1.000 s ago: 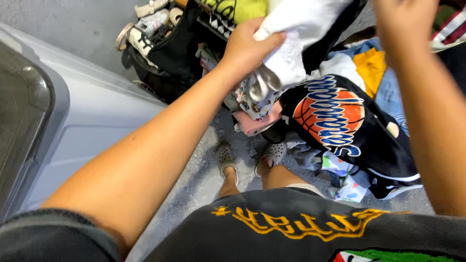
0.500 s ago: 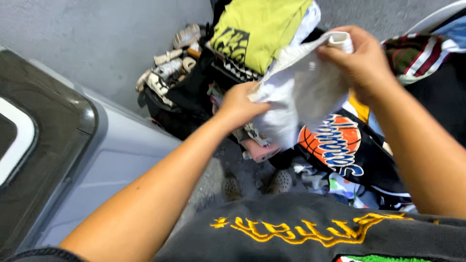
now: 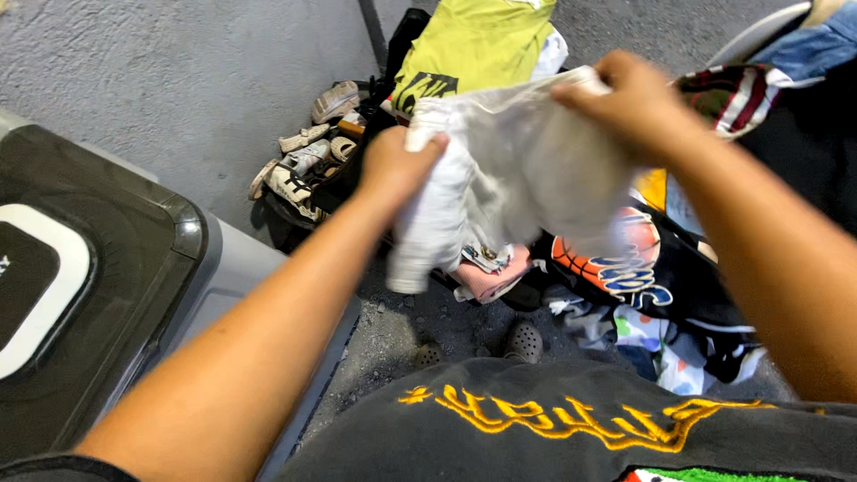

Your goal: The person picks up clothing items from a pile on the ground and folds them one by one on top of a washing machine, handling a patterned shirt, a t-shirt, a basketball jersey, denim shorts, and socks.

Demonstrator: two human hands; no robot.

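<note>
Head view shows a white garment (image 3: 518, 178) held up in the air over a heap of clothes (image 3: 643, 295) on the concrete floor (image 3: 178, 80). It looks light, limp and thin, sagging between the grips, so its top edge seems the best hold. Left hand (image 3: 397, 165) is clenched on its left edge, right hand (image 3: 625, 98) pinches the upper right. Far off lies a yellow-green shirt (image 3: 478, 40); a grey bin (image 3: 98, 268) stands near left.

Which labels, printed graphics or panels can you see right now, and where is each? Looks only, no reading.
Yellow-green shirt, top centre on the pile: black block graphic at its lower edge.
Black shirt, right of centre, below the white garment: round orange basketball print crossed by blue-and-white lettering.
Dark bin lid, far left: white rounded frame around a black panel.
</note>
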